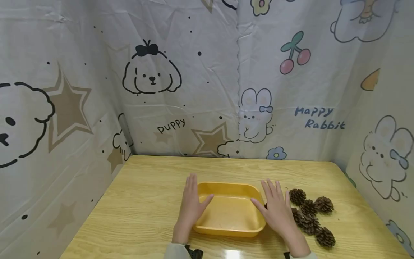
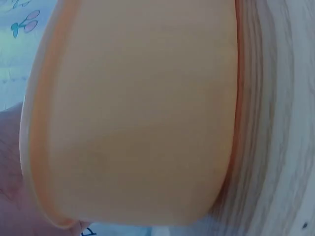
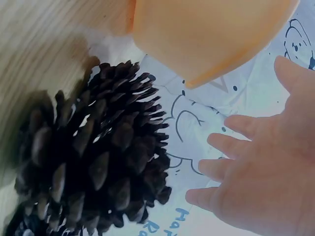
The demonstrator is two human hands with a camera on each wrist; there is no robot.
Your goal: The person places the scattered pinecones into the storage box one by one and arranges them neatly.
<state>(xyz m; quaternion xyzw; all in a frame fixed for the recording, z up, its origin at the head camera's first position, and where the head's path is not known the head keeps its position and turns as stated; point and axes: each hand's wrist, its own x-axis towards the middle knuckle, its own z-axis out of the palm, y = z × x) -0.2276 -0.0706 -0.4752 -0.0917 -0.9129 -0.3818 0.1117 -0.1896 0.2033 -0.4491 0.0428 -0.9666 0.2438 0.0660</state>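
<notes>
A yellow rectangular plastic basin [image 1: 226, 232] sits on the wooden table. My left hand [image 1: 191, 207] is at its left side, fingers straight, the thumb reaching over the rim. In the left wrist view the basin's outer wall [image 2: 142, 118] fills most of the picture, with part of the hand [image 2: 12, 172] at the left edge. My right hand [image 1: 276, 208], fingers spread, is at the basin's right side between it and several brown pine cones [image 1: 308, 223]. The right wrist view shows this hand [image 3: 268, 162] holding nothing, with a large pine cone [image 3: 108, 157] near its fingers.
The light wood table [image 1: 136, 201] stretches to both sides. Patterned cloth [image 1: 207, 72] with cartoon animals hangs behind and along the sides. One pine cone [image 1: 325, 237] lies nearest the front of the group; another [image 1: 297, 196] lies at the back.
</notes>
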